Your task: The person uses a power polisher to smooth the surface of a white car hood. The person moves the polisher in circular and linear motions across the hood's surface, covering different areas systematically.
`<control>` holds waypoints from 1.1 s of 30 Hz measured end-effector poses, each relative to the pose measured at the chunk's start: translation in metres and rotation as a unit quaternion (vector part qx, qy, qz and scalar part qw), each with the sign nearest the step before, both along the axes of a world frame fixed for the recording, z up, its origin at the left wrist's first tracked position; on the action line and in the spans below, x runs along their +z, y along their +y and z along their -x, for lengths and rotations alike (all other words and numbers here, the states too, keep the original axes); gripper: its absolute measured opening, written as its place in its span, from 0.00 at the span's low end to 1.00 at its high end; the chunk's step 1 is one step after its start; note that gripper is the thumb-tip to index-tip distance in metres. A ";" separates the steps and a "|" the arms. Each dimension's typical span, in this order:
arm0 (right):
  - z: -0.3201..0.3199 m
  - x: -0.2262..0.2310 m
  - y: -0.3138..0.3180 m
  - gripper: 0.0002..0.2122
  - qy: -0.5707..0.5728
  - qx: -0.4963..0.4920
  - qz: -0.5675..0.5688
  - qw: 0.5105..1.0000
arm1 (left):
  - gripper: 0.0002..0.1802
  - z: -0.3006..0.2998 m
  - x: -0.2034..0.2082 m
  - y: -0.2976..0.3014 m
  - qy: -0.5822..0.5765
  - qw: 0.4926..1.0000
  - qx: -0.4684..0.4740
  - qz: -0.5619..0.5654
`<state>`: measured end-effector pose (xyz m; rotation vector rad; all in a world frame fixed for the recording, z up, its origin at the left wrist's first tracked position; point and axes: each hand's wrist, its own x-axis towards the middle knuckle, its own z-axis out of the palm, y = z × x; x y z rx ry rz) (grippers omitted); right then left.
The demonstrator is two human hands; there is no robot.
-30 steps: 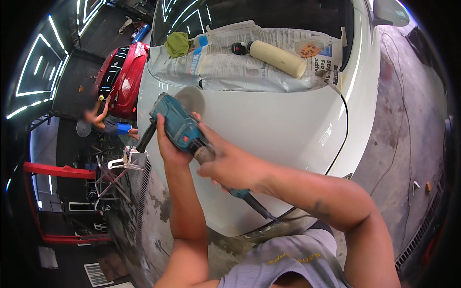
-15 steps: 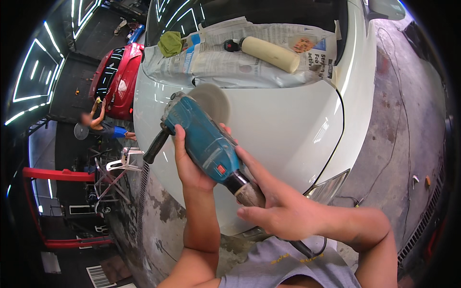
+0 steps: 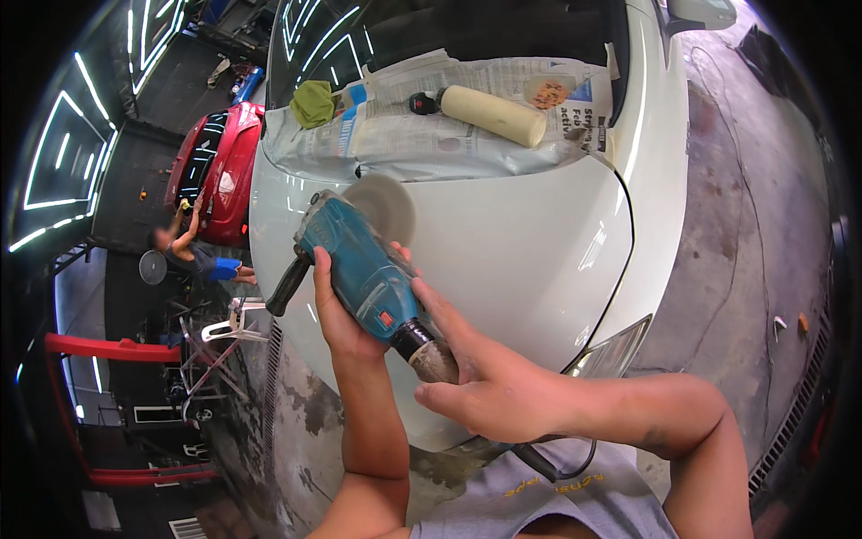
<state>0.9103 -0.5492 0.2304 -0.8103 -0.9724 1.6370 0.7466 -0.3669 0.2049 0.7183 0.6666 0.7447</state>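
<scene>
A teal electric polisher [image 3: 364, 269] slants across the white car hood [image 3: 521, 234], its round pale pad [image 3: 388, 212] blurred and seemingly against the paint. My left hand [image 3: 346, 314] cradles the polisher's body from below, thumb on its left side and fingertips showing past the right. Wrapped round the dark rear grip is my right hand [image 3: 494, 382], partly covering it. The black side handle [image 3: 289, 286] sticks out to the left with no hand on it. A black cord [image 3: 548, 467] trails from the rear end toward my grey shirt.
Newspaper [image 3: 395, 135] covers the hood's windshield end. On it lie a cream bottle with a black cap [image 3: 494, 117] and a crumpled green cloth [image 3: 312, 104]. At left, another person [image 3: 193, 251] reaches toward a red car [image 3: 235, 175], near a white plastic chair [image 3: 235, 323].
The view has shifted, so the car and newspaper sit a little lower and more left. Both hands and the polisher appear slightly farther left, with the same hold.
</scene>
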 end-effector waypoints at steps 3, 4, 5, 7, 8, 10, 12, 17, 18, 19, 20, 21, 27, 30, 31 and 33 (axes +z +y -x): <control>0.007 0.005 0.020 0.47 -0.001 0.016 0.010 1.000 | 0.44 0.013 0.002 0.015 0.004 1.000 0.005 -0.012; 0.010 0.004 0.027 0.47 -0.002 0.014 0.009 1.000 | 0.44 0.017 0.002 0.020 0.008 1.000 0.007 -0.017; 0.012 0.004 0.034 0.47 -0.002 0.012 0.008 1.000 | 0.44 0.020 0.002 0.027 0.006 1.000 0.010 -0.017; 0.018 0.003 0.050 0.47 -0.001 0.007 0.007 1.000 | 0.44 0.023 0.002 0.044 0.004 1.000 0.016 -0.018; 0.021 0.001 0.057 0.47 -0.001 0.002 0.007 1.000 | 0.44 0.026 0.001 0.054 0.001 1.000 0.007 -0.020; 0.026 -0.003 0.069 0.47 -0.001 -0.005 0.009 1.000 | 0.43 0.031 -0.001 0.070 -0.006 1.000 -0.012 -0.024; 0.029 -0.006 0.075 0.48 -0.004 -0.011 0.008 1.000 | 0.43 0.030 0.001 0.071 0.002 1.000 0.007 -0.015; 0.030 -0.017 0.055 0.48 -0.034 -0.030 -0.023 0.999 | 0.45 0.029 -0.005 0.055 -0.010 1.000 -0.011 -0.022; 0.030 -0.020 0.048 0.48 -0.043 -0.039 -0.035 0.998 | 0.45 0.027 -0.006 0.050 -0.011 1.000 -0.015 -0.024; 0.029 -0.023 0.039 0.48 -0.053 -0.053 -0.048 0.996 | 0.45 0.025 -0.006 0.043 -0.011 0.999 -0.021 -0.026; 0.030 -0.027 0.030 0.48 -0.065 -0.071 -0.065 0.993 | 0.45 0.021 -0.006 0.036 -0.014 1.000 -0.021 -0.018; 0.030 -0.031 0.020 0.48 -0.079 -0.093 -0.084 0.989 | 0.46 0.017 -0.006 0.027 -0.018 1.000 -0.022 -0.010; 0.020 -0.014 -0.028 0.49 -0.026 -0.054 -0.021 0.998 | 0.44 -0.001 -0.006 -0.013 -0.057 0.997 -0.042 0.035; 0.028 -0.018 -0.036 0.49 0.006 -0.068 -0.021 0.997 | 0.45 -0.003 -0.008 -0.020 -0.061 0.996 -0.046 0.047; 0.030 -0.020 -0.037 0.49 0.014 -0.071 -0.023 0.997 | 0.45 -0.001 -0.008 -0.021 -0.053 0.997 -0.039 0.047; 0.033 -0.023 -0.034 0.49 0.023 -0.072 -0.034 0.997 | 0.45 0.004 -0.009 -0.020 -0.043 0.998 -0.031 0.039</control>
